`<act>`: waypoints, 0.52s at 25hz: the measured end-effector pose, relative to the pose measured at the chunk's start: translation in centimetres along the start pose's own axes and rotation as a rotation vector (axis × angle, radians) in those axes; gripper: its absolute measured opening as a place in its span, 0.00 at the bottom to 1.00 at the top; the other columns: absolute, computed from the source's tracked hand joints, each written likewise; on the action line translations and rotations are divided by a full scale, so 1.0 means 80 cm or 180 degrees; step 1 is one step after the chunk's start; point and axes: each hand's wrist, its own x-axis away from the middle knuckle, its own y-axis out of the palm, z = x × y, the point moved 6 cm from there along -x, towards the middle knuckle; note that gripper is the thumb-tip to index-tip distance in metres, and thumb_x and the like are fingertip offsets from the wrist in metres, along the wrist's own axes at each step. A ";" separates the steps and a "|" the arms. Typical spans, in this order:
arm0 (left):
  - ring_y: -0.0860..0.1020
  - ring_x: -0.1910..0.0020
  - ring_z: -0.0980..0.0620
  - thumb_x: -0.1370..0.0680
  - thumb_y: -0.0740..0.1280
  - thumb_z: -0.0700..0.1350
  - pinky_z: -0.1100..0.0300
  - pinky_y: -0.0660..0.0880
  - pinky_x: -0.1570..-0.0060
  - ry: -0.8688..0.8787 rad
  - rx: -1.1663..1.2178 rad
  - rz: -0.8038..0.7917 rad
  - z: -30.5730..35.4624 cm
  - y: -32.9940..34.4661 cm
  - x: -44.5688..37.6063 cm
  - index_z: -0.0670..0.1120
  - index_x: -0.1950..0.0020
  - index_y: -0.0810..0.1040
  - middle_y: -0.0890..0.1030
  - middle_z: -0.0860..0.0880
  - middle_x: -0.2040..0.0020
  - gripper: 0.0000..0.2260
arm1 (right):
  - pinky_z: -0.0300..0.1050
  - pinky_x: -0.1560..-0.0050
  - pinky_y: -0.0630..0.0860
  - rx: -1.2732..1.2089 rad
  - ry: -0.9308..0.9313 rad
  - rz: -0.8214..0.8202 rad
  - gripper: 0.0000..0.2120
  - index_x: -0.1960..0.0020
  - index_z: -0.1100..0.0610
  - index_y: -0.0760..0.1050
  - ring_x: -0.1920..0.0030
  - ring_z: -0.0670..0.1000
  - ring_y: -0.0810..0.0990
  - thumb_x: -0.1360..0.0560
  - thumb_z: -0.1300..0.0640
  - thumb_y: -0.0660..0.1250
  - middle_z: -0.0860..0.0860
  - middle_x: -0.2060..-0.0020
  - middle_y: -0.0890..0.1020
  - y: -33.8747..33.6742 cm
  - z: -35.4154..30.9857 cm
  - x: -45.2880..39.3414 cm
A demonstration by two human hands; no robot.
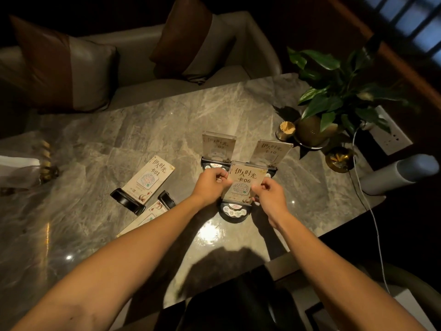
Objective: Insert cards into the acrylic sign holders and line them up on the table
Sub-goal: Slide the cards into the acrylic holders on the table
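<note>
An upright acrylic sign holder [245, 180] with a card marked 06 stands on its black base [235, 210] in the middle of the marble table [143, 130]. My left hand [211, 180] pinches its left edge and my right hand [268, 191] pinches its right edge. Behind it stand two more filled holders, one straight behind [218, 145] and one to the right marked 10 [272, 150]. To the left a holder with card 01 [149, 179] lies flat, and another flat holder [152, 211] is partly hidden by my left forearm.
A potted plant [334, 99] in a round pot, a toothpick jar [286, 130] and a brass ashtray [340, 158] crowd the far right corner. A white cable [372, 211] runs down the right edge. A sofa with cushions [95, 75] lies beyond the table.
</note>
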 end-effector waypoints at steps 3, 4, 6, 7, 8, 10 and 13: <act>0.77 0.64 0.57 0.25 0.73 0.37 0.66 0.72 0.60 0.0012 0.0064 0.0060 0.010 0.014 -0.001 0.40 0.57 0.82 0.81 0.51 0.63 0.02 | 0.52 0.47 0.83 0.0214 -0.0223 0.0021 0.09 0.47 0.57 0.81 0.48 0.55 0.84 0.22 0.67 0.66 0.54 0.50 0.85 -0.020 -0.010 -0.008; 0.76 0.65 0.56 0.25 0.73 0.37 0.64 0.72 0.59 -0.0009 0.0081 0.0082 0.009 0.019 -0.002 0.40 0.57 0.82 0.80 0.52 0.65 0.02 | 0.54 0.46 0.82 0.0265 -0.0268 0.0043 0.08 0.48 0.58 0.81 0.48 0.57 0.84 0.22 0.67 0.67 0.55 0.51 0.85 -0.025 -0.011 -0.010; 0.77 0.64 0.55 0.25 0.74 0.38 0.63 0.74 0.58 -0.0036 0.0057 0.0121 0.008 0.026 -0.003 0.41 0.57 0.82 0.80 0.52 0.65 0.02 | 0.56 0.46 0.82 0.0351 -0.0343 0.0024 0.06 0.50 0.58 0.82 0.49 0.59 0.84 0.22 0.66 0.68 0.56 0.53 0.85 -0.033 -0.011 -0.013; 0.79 0.63 0.54 0.25 0.74 0.39 0.63 0.75 0.57 -0.0066 0.0062 0.0135 0.006 0.029 -0.003 0.42 0.56 0.83 0.81 0.52 0.64 0.02 | 0.57 0.46 0.81 0.0362 -0.0356 0.0003 0.06 0.50 0.59 0.82 0.49 0.59 0.84 0.22 0.66 0.68 0.57 0.53 0.85 -0.036 -0.008 -0.014; 0.80 0.62 0.54 0.25 0.74 0.39 0.61 0.77 0.55 -0.0095 0.0079 0.0159 0.005 0.032 -0.002 0.43 0.56 0.83 0.82 0.52 0.63 0.01 | 0.57 0.46 0.81 0.0364 -0.0366 -0.0026 0.05 0.51 0.60 0.82 0.49 0.60 0.84 0.22 0.66 0.68 0.57 0.54 0.85 -0.039 -0.006 -0.015; 0.82 0.59 0.51 0.26 0.75 0.40 0.54 0.81 0.51 -0.0161 0.0114 0.0200 0.001 0.034 -0.001 0.44 0.56 0.83 0.83 0.51 0.61 0.02 | 0.56 0.46 0.81 0.0334 -0.0364 -0.0101 0.06 0.50 0.61 0.82 0.50 0.59 0.84 0.22 0.67 0.68 0.58 0.53 0.85 -0.041 -0.003 -0.018; 0.84 0.55 0.49 0.25 0.74 0.41 0.49 0.82 0.49 -0.0234 0.0211 0.0225 -0.002 0.036 0.004 0.44 0.53 0.85 0.85 0.49 0.57 0.02 | 0.50 0.49 0.80 0.0329 -0.0366 -0.0170 0.07 0.51 0.59 0.83 0.53 0.55 0.83 0.23 0.67 0.68 0.56 0.54 0.85 -0.041 -0.005 -0.017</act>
